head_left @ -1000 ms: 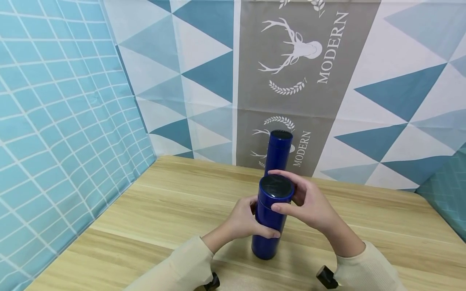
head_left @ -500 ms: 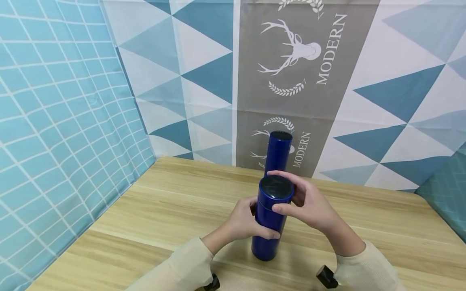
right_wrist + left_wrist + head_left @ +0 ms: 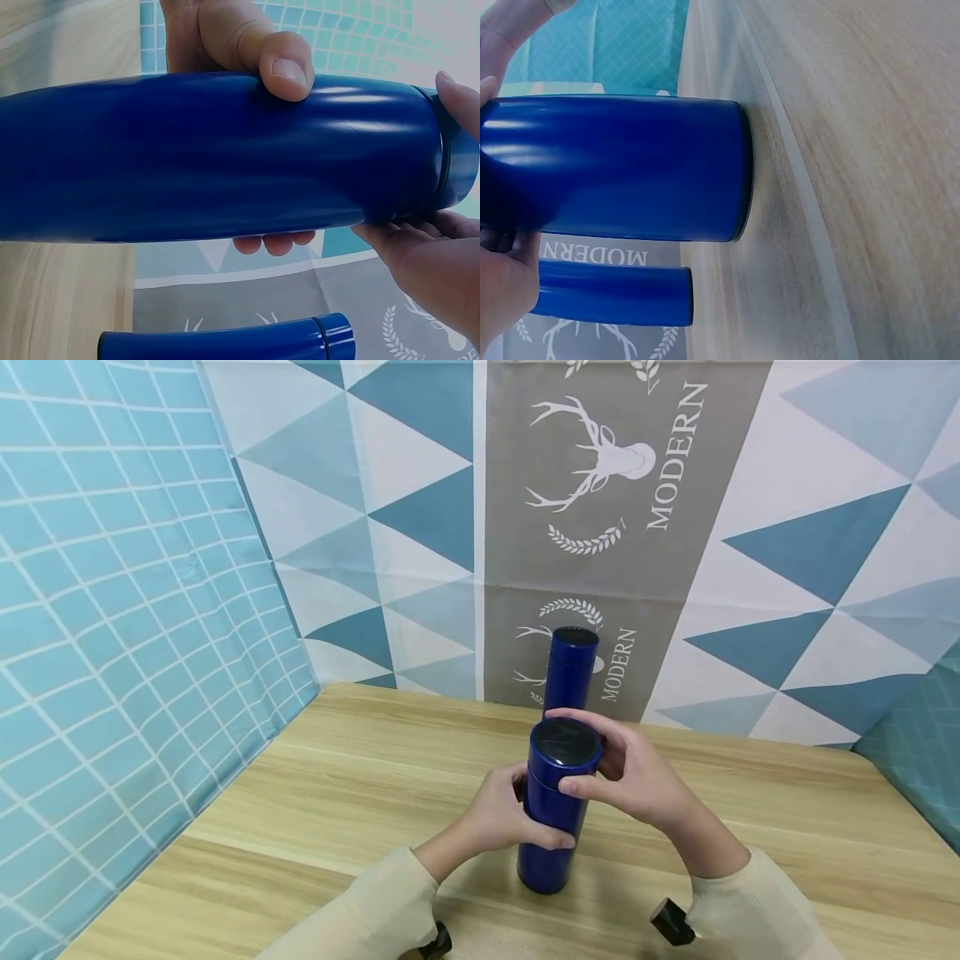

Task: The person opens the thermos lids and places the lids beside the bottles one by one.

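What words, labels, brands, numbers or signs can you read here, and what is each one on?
"MODERN": upper print, sideways in the head view, on the gray backdrop panel.
"MODERN": lower print, on the same panel, just right of the rear blue bottle in the head view.
"DE": fragment cut off at the right wrist view's edge, also on that panel.
No readable text shows on the front blue bottle or the rear one.

Reads "MODERN" (image 3: 677, 456) twice on the grey panel (image 3: 600, 572) in the head view, in white capitals running steeply upward. Shows upside down in the left wrist view, and as a few cut-off letters at the right wrist view's lower right.
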The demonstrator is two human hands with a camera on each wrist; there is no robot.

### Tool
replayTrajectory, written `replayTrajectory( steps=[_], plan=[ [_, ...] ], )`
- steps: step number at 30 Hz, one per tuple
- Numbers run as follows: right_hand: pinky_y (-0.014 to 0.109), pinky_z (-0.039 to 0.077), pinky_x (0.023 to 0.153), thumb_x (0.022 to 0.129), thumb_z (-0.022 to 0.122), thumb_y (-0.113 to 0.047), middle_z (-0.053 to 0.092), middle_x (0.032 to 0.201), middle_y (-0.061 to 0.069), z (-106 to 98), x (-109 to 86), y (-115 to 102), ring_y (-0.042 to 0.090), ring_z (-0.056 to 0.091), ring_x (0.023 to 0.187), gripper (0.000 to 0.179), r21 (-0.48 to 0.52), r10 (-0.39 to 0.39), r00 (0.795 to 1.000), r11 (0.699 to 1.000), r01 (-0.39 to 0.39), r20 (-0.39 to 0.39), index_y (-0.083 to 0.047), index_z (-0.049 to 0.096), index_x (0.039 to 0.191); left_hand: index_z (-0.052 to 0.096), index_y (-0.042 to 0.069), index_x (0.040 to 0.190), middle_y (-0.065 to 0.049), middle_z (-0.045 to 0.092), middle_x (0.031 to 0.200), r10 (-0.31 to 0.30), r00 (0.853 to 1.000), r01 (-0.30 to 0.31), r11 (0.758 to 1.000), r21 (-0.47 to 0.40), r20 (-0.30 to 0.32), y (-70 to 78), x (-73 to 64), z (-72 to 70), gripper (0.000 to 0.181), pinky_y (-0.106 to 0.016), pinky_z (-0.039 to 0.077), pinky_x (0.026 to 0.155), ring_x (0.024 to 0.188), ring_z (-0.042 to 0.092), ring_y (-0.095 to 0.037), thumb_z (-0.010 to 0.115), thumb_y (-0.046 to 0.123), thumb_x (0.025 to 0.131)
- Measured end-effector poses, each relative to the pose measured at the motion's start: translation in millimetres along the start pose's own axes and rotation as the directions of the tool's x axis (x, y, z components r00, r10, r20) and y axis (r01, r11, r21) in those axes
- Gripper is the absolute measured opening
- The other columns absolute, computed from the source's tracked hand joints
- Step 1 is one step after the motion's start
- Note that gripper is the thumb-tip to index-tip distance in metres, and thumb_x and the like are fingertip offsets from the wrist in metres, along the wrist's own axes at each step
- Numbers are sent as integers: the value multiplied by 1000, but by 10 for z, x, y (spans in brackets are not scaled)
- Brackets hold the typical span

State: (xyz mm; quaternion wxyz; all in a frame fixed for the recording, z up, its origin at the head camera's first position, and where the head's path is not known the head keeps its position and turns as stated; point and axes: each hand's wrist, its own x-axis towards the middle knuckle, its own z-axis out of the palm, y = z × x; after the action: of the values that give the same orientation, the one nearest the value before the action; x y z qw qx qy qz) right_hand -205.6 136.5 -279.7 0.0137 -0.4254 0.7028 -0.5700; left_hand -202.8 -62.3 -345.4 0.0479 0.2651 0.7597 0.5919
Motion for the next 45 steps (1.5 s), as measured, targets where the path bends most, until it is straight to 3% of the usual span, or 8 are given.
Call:
replayTrajectory(
  steps=[12,24,34,38,42,45],
  plan=[
    [24,53,94,86,67,0,54,130,30,-88,27,5,21,63,115,60,-22,0,997,1000,1,82,4,41,139,62,14,116,-7,71,108,-6,1000,6,1000,-3,8,-5,5,-2,59,-23,54,83,89,67,-4,86,15,61],
    [25,52,96,86,67,-1,54,135,22,-129,25,21,22,61,119,62,34,-2,992,999,-2,124,4,38,141,63,14,114,-7,72,106,1,1000,-1,1000,0,-3,-4,2,17,59,-22,54,82,87,67,-3,86,14,60],
    [29,45,107,86,68,-7,38,154,10,-192,68,41,36,45,135,72,56,6,977,998,-18,212,-3,31,148,62,13,116,-9,71,109,15,1000,-15,1000,-20,0,-19,-3,-1,59,-22,54,84,89,67,-3,86,13,61],
    [28,47,104,84,72,-10,40,150,20,-143,50,46,34,50,131,76,40,19,985,999,-26,171,-3,31,148,63,12,114,-9,72,107,16,1000,-16,999,-27,-3,-35,-15,3,58,-22,54,83,88,67,-3,86,13,61],
    [25,53,95,84,73,-10,44,139,34,-50,15,9,21,61,120,75,41,82,995,996,-84,57,0,33,146,64,12,111,-8,73,103,16,1000,-16,1000,-20,-10,-49,-9,9,57,-21,54,81,85,67,-3,87,14,60],
    [21,52,94,83,73,-7,45,137,35,28,-18,-57,14,62,118,75,30,124,991,992,-123,-45,1,34,145,64,13,110,-8,73,101,21,1000,-21,1000,-13,-16,-36,-4,1,56,-21,54,80,84,67,-3,87,14,59]
  ],
)
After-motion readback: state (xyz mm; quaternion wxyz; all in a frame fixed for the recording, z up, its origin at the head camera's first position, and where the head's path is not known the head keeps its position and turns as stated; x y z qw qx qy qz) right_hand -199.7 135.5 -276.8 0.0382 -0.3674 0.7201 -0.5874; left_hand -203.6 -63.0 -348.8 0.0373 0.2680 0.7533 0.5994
